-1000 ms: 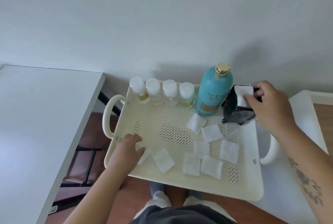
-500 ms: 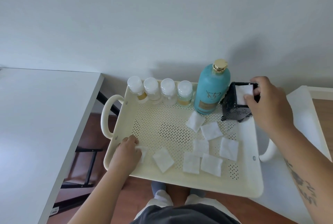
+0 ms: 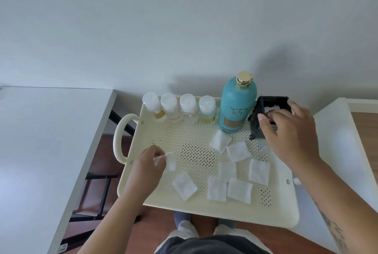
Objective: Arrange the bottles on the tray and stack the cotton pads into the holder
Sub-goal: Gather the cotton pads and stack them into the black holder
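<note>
A cream perforated tray point(image 3: 204, 210) holds several small clear bottles with white caps point(image 3: 180, 108) in a row along its far edge. Beside them stands a tall teal bottle point(image 3: 237, 106) with a gold cap. A black holder point(image 3: 266, 110) sits at the far right corner with a white pad inside. My right hand point(image 3: 290, 133) hovers over the holder's front, fingers spread, holding nothing. My left hand point(image 3: 147, 165) pinches a cotton pad point(image 3: 169, 160) lifted off the tray's left side. Several square cotton pads point(image 3: 237, 172) lie loose on the tray.
A white table point(image 3: 41, 151) stands to the left, a white surface point(image 3: 337, 151) to the right. The wall runs just behind the tray. The tray's looped handle point(image 3: 120, 137) sticks out on the left. My knees and wooden floor show below.
My right hand has let a pad drop into the holder and drawn back toward me. My left hand has picked a pad up off the tray's left side.
</note>
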{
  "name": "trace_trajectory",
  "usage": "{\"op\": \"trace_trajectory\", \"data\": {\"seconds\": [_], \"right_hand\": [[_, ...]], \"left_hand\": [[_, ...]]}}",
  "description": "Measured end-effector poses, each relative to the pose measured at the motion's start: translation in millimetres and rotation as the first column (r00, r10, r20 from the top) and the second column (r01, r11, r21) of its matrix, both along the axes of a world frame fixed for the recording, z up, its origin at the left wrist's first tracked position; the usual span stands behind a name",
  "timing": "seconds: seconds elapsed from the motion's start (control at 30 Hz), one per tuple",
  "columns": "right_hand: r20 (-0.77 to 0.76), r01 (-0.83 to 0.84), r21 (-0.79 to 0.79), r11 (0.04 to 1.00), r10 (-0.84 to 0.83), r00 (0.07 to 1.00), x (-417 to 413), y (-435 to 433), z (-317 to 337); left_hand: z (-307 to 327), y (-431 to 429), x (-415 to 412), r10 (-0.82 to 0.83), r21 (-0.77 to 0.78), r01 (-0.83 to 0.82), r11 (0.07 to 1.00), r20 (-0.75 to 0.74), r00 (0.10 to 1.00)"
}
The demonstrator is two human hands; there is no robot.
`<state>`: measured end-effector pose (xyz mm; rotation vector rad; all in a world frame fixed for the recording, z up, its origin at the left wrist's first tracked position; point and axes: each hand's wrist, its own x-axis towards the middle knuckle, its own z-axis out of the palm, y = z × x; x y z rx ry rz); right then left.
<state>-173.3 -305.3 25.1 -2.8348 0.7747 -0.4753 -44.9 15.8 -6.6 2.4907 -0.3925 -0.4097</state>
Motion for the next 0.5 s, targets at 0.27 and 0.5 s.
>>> {"op": "trace_trajectory", "data": {"seconds": [0.27,0.5], "right_hand": [[0.051,0.01,0.079,0.997,-0.014,0.999,-5.8,5.5,11.1],[0.299,-0.096,0.72,0.688,-0.182,0.937,-27.8,44.0,30.3]], "left_hand": [[22.5,-60.7,-25.4,-0.166,-0.232,0.149,0.961,-0.059,0.984],[52.4,-119.8,-34.2,-0.215,-0.468,0.091,0.879,-0.22,0.952]]}}
